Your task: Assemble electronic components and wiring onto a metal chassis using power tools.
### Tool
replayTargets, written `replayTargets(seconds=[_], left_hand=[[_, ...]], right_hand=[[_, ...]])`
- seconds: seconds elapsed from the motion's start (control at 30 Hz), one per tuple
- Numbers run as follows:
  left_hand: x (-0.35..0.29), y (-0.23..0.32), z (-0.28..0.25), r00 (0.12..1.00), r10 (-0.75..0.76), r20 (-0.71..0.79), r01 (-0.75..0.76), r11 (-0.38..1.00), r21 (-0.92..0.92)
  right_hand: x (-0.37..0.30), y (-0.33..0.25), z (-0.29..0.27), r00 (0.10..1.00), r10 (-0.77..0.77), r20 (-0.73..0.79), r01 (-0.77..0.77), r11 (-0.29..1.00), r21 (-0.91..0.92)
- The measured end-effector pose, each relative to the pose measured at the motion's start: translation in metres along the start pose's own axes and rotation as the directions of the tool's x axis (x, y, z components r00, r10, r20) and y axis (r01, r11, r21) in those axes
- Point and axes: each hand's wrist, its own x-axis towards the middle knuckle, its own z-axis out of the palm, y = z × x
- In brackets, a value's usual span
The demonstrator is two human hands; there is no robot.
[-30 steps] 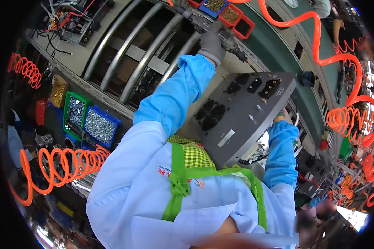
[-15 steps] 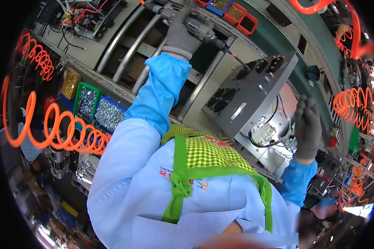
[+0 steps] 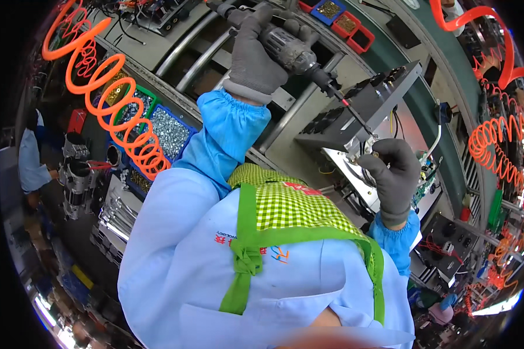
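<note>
My left hand [image 3: 253, 64], in a grey glove, is wrapped round a power screwdriver [image 3: 288, 49] with a clear-looking housing. Its long bit [image 3: 353, 110], marked with a red band, slants down to the right toward the open side of a dark grey metal equipment case [image 3: 355, 113]. Close to the bit's tip, my gloved right hand [image 3: 397, 177] has its thumb and fingers curled together. What they pinch, if anything, is too small to make out. White inner panels and wiring [image 3: 361, 180] show beside and beneath that hand.
Parts bins with silver hardware [image 3: 169, 134] stand at the left, behind a coiled orange air hose [image 3: 108, 87]. Small blue and red bins [image 3: 346, 24] sit at the far edge. Metal rollers [image 3: 204, 61] lie under my left arm. More orange coils [image 3: 492, 151] hang at the right.
The screwdriver's bit has moved right and down, from the case's outer face to its open side. My right hand has come left and curled from outstretched fingers. The whole view has shifted.
</note>
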Motion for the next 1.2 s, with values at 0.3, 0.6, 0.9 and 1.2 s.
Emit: replayTargets(seconds=[0.3,0.6,0.9,1.2], left_hand=[[-0.026,-0.006,0.014,0.998,-0.003,-0.066,0.004,1.000,0.019],[-0.027,-0.011,0.014,0.996,0.017,-0.092,-0.004,0.991,0.136],[-0.024,-0.008,0.019,0.990,-0.130,0.057,0.123,0.986,0.114],[-0.005,0.034,-0.077,0.968,0.147,-0.203,-0.089,0.959,0.268]], right_hand=[[0.002,0.001,0.005,0.933,-0.356,0.057,0.334,0.793,-0.509],[0.002,-0.006,0.001,0.919,-0.369,0.137,0.371,0.696,-0.615],[0.012,-0.026,-0.007,0.852,-0.333,0.405,0.518,0.417,-0.746],[-0.051,0.052,-0.006,0.693,0.316,0.648,-0.314,0.941,-0.124]])
